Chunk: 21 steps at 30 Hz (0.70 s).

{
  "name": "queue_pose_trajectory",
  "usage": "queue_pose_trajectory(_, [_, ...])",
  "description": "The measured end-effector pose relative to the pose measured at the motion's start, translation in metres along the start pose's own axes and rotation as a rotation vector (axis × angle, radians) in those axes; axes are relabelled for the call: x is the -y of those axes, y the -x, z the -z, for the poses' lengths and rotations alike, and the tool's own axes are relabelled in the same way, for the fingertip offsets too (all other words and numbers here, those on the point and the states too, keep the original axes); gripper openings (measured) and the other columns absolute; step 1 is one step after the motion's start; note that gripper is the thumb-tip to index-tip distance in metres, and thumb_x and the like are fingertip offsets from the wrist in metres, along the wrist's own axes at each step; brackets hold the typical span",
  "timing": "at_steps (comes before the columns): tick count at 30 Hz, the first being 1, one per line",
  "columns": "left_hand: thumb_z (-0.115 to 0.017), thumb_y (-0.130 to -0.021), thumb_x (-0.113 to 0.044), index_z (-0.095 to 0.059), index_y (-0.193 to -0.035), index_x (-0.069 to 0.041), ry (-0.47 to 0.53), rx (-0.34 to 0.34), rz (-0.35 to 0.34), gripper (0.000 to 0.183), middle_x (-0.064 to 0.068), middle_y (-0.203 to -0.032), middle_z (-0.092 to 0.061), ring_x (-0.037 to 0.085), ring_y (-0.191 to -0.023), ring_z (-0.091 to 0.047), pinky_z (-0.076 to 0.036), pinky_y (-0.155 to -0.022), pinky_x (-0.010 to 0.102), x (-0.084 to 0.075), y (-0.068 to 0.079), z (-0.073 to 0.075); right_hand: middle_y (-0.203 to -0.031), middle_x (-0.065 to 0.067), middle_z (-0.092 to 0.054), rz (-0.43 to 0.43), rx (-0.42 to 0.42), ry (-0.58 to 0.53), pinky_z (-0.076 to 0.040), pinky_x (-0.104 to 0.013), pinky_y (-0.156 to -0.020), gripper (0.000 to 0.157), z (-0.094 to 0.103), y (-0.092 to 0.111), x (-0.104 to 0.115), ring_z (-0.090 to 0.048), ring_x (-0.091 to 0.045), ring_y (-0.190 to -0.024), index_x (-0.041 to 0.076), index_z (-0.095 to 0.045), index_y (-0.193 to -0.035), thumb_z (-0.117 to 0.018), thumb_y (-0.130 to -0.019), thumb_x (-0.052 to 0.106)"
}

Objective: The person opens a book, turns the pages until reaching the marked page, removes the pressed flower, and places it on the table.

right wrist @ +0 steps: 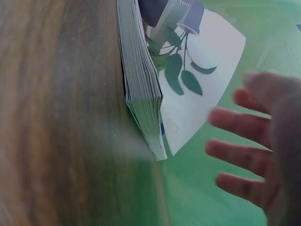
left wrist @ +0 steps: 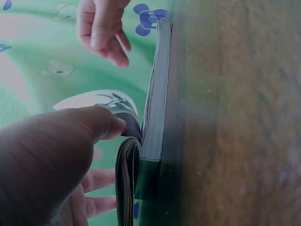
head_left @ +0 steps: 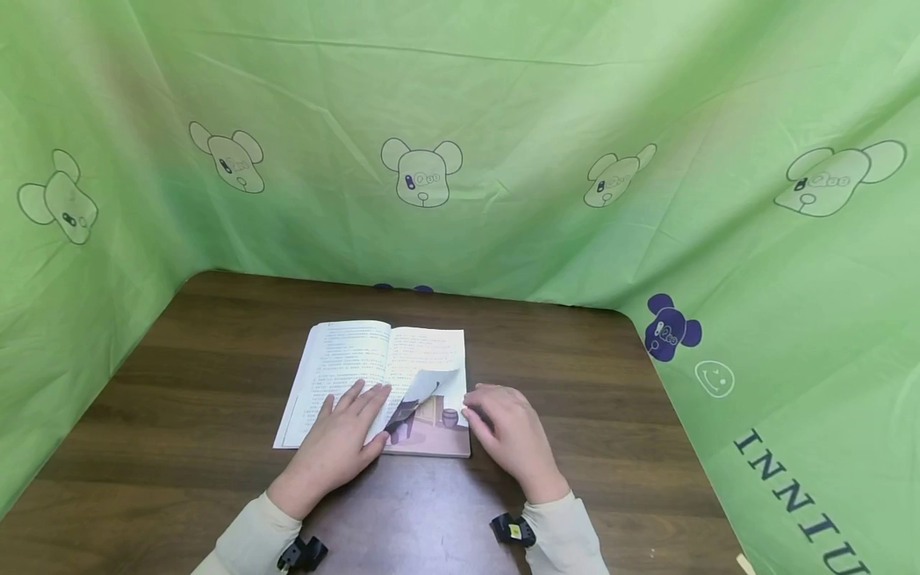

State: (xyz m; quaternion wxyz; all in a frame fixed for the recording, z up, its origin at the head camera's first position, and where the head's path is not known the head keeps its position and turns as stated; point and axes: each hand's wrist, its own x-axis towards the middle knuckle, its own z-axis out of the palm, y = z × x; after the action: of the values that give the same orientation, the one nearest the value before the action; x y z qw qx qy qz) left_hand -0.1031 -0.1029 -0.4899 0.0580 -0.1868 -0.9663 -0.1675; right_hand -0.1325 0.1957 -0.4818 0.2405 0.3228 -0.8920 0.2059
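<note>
An open book (head_left: 345,351) lies on the table, its left page covered in printed text. Its right side shows text above and a pinkish picture with a barrel below. One page (head_left: 434,380) stands curled up from the right side; a plant drawing shows on it in the right wrist view. My left hand (head_left: 334,447) rests on the left page with its fingers extended, the thumb beside the gutter near the curled page. Just off the book's right edge, my right hand (head_left: 513,435) is loosely bent, and its fingers (right wrist: 240,155) are spread around nothing in the right wrist view.
The dark wooden table (head_left: 216,359) extends around the book. Green cloth (head_left: 503,96) with bear-head drawings hangs behind it and along both sides. A black device (head_left: 514,529) is strapped at the right wrist, another (head_left: 303,553) at the left.
</note>
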Motion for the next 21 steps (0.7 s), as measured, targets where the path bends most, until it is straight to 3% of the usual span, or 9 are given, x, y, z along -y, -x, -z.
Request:
queue_pose_trajectory(5, [-0.070,-0.093,-0.037,-0.027,-0.163,-0.013,0.035,-0.059,0.015,0.086,0.011,-0.159,-0.045,0.036,-0.147,-0.041,-0.034,-0.111,0.069,0.0008,-0.0002,-0.0009,-0.137,-0.004,-0.068,0.060,0.300,-0.098,-0.037,-0.058,-0.115,0.031,-0.0017,0.0021,0.0034,-0.058,-0.028,-0.134,0.015,-0.072,-0.124,-0.071,-0.096,0.030])
queue_pose_trajectory(8, [-0.073,-0.092,-0.039,-0.022,-0.164,-0.012,0.042,-0.090,0.018,0.092,0.012,-0.163,-0.039,0.037,-0.148,-0.039,-0.035,-0.111,0.069,0.0014,-0.0009,-0.0011,-0.151,-0.003,-0.057,0.042,0.417,-0.127,-0.031,-0.060,-0.118,0.044,-0.0032,0.0048,0.0043,-0.051,-0.028,-0.141,0.015,-0.068,-0.133,-0.071,-0.096,0.038])
queue_pose_trajectory(15, [-0.077,-0.089,-0.040,-0.016,-0.164,-0.009,0.022,-0.197,0.008,0.102,0.019,-0.169,-0.021,0.042,-0.152,-0.028,-0.033,-0.111,0.071,0.0034,-0.0036,-0.0001,-0.151,-0.003,-0.056,0.024,0.438,-0.090,-0.030,-0.060,-0.119,0.057,-0.0052,0.0077,0.0040,-0.050,-0.027,-0.143,0.016,-0.067,-0.136,-0.077,-0.089,0.046])
queue_pose_trajectory(21, [-0.082,-0.082,-0.033,-0.012,-0.165,-0.009,-0.022,-0.305,-0.025,0.111,0.020,-0.171,-0.003,0.043,-0.156,-0.009,-0.022,-0.114,0.075,0.0055,-0.0032,0.0018,-0.152,-0.004,-0.056,0.008,0.468,-0.087,-0.029,-0.060,-0.120,0.057,-0.0056,0.0072,0.0042,-0.048,-0.026,-0.144,0.016,-0.068,-0.135,-0.079,-0.087,0.045])
